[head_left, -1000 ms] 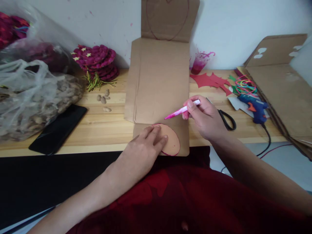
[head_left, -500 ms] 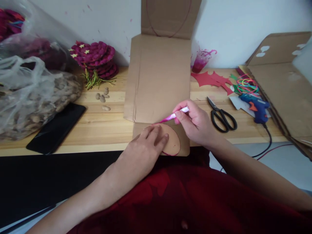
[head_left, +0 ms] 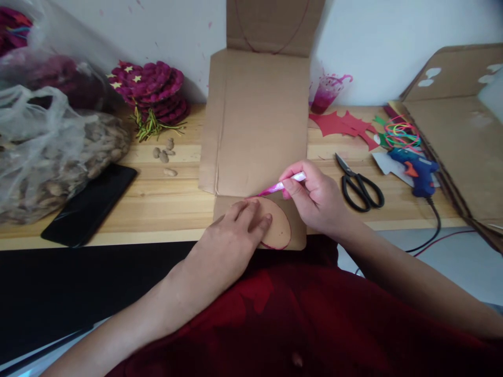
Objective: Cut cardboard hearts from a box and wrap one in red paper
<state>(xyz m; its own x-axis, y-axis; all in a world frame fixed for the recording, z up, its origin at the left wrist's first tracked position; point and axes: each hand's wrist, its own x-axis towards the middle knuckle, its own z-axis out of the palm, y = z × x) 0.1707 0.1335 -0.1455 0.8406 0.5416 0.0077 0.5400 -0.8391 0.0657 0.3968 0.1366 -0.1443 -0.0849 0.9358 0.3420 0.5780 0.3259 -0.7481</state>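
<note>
My left hand (head_left: 231, 235) lies with fingers spread on a light-brown oval cardboard piece (head_left: 280, 230), pressing it onto the near flap of a large opened-out cardboard sheet (head_left: 263, 120). A dark pink line runs around the oval's edge. Between thumb and fingers, my right hand (head_left: 314, 196) grips a slim white paintbrush (head_left: 293, 180) stained pink. Its magenta tip points left and touches the flap at the oval's top edge, close to my left fingertips. The oval's left part is hidden under my left hand.
To the right lie black-handled scissors (head_left: 359, 186), a blue glue gun (head_left: 424, 175) with its cord, red paper cut-outs (head_left: 341, 124) and a cup of magenta paint (head_left: 325, 97). Leftward are a black phone (head_left: 90, 204), a bag of peanuts (head_left: 98, 144) and magenta peanut-covered discs (head_left: 153, 89).
My view has shifted slightly. The paintbrush tip stays at the oval's top edge with hardly any visible movement, and my left hand remains in place on the oval.
</note>
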